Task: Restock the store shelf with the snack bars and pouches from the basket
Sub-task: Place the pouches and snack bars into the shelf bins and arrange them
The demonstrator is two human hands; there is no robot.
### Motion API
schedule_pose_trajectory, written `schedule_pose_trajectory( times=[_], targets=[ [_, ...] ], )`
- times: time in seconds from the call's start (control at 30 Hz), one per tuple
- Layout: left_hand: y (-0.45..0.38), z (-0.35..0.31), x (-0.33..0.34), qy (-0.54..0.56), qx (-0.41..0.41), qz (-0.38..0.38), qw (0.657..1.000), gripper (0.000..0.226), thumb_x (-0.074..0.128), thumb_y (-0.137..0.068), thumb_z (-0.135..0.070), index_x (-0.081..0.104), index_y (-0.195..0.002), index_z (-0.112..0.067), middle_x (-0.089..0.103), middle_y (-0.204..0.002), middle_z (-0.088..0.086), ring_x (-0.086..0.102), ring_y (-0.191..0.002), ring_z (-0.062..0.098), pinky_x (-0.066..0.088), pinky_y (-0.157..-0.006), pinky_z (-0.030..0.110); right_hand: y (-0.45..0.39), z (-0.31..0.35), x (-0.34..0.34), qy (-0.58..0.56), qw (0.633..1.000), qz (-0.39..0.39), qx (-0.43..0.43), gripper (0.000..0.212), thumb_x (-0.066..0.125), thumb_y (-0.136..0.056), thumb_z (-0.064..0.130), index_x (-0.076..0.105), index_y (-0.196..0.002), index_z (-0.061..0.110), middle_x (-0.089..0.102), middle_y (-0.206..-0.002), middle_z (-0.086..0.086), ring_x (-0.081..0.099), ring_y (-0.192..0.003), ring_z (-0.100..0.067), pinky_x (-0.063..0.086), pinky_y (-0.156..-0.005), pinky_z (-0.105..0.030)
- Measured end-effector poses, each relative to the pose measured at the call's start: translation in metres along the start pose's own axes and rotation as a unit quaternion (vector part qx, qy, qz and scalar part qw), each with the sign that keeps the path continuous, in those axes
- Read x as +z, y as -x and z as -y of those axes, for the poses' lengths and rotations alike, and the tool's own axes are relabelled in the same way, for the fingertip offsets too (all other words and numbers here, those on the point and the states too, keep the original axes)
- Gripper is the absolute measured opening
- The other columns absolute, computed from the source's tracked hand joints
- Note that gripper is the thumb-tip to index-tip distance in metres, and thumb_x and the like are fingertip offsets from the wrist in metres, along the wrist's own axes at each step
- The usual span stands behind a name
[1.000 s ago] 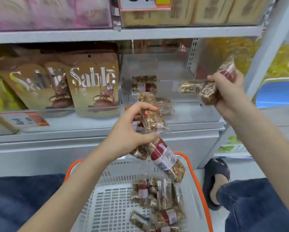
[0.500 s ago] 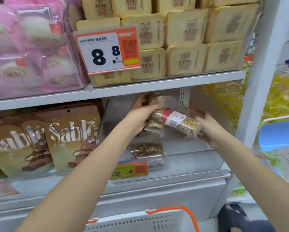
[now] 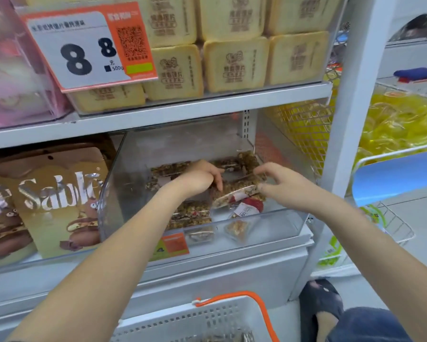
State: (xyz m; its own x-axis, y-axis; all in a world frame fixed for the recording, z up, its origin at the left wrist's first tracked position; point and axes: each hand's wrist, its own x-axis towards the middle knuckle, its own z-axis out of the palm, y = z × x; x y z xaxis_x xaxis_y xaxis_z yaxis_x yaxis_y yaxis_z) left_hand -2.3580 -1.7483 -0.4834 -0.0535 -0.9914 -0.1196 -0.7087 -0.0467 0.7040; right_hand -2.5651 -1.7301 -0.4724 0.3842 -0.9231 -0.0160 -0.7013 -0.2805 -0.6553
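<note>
I have both hands inside the clear shelf bin (image 3: 276,225), the landmark for everything here; my left hand (image 3: 200,177) sits toward the bin's middle, fingers curled down onto a snack bar (image 3: 234,191), while my right hand (image 3: 279,185) pinches the same bar's other end, nearer the bin's right wall. More bars lie behind my hands at the bin's back and in front of them against its clear front wall; below the bin, the basket (image 3: 207,319) shows a few more at its bottom. I judge these bars light, stiff enough to hold shape but brittle inside — the film wrap looks slick; I'd hold them across the flat faces near the ends, not by the crimped seals.
</note>
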Motion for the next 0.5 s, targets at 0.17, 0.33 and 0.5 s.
schedule_pose_trajectory(
  times=[0.17,0.33,0.5],
  targets=[
    [0.01,0.004,0.011,-0.148,0.08,-0.022,0.986,0.035,0.041,-0.094,-0.007,0.066,-0.114,-0.022,0.057,-0.132,-0.003,0.05,-0.122,0.015,0.034,-0.098,0.02,0.007,-0.002,0.006,0.019,0.999,-0.035,-0.027,0.036,0.051,-0.092,0.015,0.053,-0.125,0.028,0.062,-0.117,-0.003,0.059,-0.1,-0.021,0.038,-0.069,-0.023],
    [0.056,-0.003,0.002,-0.092,0.115,-0.095,0.984,0.036,0.043,-0.097,-0.008,0.061,-0.126,-0.022,0.052,-0.138,-0.002,0.042,-0.131,0.009,0.023,-0.105,0.014,0.028,0.016,0.009,-0.069,0.979,-0.177,-0.073,0.034,0.045,-0.088,0.0,0.063,-0.1,0.026,0.066,-0.103,0.006,0.059,-0.082,0.0,0.044,-0.069,-0.015],
    [0.184,0.026,0.031,-0.021,0.269,-0.359,0.893,0.022,0.042,-0.085,0.001,0.064,-0.079,-0.003,0.064,-0.086,0.003,0.057,-0.086,0.012,0.044,-0.079,0.021,0.103,0.027,0.063,-0.167,0.956,-0.216,-0.105,0.029,0.045,-0.081,-0.006,0.06,-0.075,0.019,0.062,-0.066,0.006,0.051,-0.056,-0.012,0.037,-0.053,-0.027]
  ],
)
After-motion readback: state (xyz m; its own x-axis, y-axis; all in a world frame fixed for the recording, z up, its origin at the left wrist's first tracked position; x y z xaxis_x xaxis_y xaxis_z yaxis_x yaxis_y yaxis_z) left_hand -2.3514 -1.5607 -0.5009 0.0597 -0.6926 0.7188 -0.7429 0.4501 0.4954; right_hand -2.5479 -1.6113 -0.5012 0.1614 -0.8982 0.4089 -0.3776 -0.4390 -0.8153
